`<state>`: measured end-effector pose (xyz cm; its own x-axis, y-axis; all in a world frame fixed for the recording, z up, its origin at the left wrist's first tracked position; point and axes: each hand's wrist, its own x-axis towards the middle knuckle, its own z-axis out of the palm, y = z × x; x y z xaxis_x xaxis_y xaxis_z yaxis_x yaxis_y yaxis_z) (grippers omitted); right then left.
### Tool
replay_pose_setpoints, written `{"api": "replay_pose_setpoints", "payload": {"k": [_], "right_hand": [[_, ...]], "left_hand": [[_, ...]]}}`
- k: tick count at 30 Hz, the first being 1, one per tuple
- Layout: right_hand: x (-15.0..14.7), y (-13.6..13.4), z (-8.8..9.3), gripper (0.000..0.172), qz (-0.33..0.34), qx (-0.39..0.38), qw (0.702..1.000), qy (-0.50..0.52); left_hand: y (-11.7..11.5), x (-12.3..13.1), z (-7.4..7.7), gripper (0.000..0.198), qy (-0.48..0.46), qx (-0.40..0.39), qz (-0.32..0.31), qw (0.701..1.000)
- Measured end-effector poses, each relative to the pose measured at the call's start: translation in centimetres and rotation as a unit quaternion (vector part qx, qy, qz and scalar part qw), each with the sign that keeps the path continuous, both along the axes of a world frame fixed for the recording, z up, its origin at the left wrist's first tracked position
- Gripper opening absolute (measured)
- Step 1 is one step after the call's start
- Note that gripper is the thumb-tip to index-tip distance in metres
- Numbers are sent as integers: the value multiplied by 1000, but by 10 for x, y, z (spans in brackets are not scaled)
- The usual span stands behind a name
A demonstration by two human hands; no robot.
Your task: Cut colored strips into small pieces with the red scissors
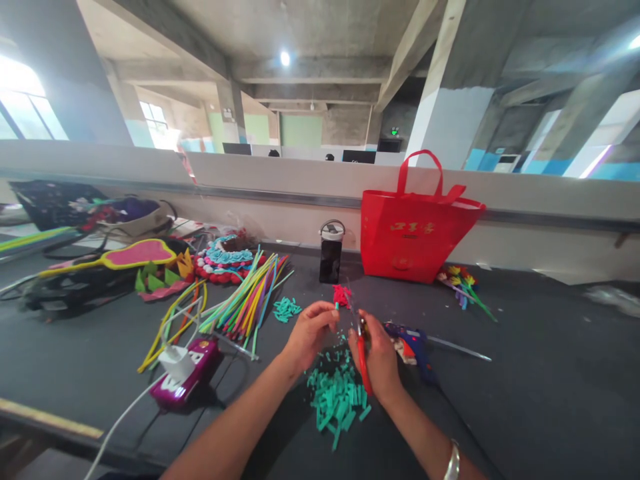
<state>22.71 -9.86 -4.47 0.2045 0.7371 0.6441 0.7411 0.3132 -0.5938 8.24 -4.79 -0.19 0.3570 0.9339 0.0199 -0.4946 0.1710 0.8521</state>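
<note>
My left hand (313, 333) pinches a small green piece (337, 307) between thumb and fingertips. My right hand (377, 353) is wrapped round red-handled scissors (364, 360), whose blades point up and away, just right of the green piece. Below and between both hands lies a loose pile of cut green strips (337, 398) on the dark table (530, 387). Beyond my fingertips sits a small heap of red pieces (342, 295). A smaller heap of teal pieces (287, 309) is to the left of my left hand.
Colourful pipe cleaners (250, 293) and a purple power strip (187, 373) with a white plug lie left. A phone (330, 261) leans on a bottle (333, 231). A red bag (415, 233) stands behind; a blue glue gun (420, 350) with its cord is right.
</note>
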Motion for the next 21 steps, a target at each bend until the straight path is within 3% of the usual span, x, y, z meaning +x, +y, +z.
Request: {"api": "replay_pose_setpoints", "payload": {"k": [4, 21], "right_hand": [[-7, 0, -9, 43, 37, -30, 998, -28], [-8, -2, -7, 42, 27, -36, 999, -28]], "left_hand": [[-2, 0, 0, 13, -21, 22, 5, 1000], [-3, -1, 1, 16, 7, 31, -4, 999]]}}
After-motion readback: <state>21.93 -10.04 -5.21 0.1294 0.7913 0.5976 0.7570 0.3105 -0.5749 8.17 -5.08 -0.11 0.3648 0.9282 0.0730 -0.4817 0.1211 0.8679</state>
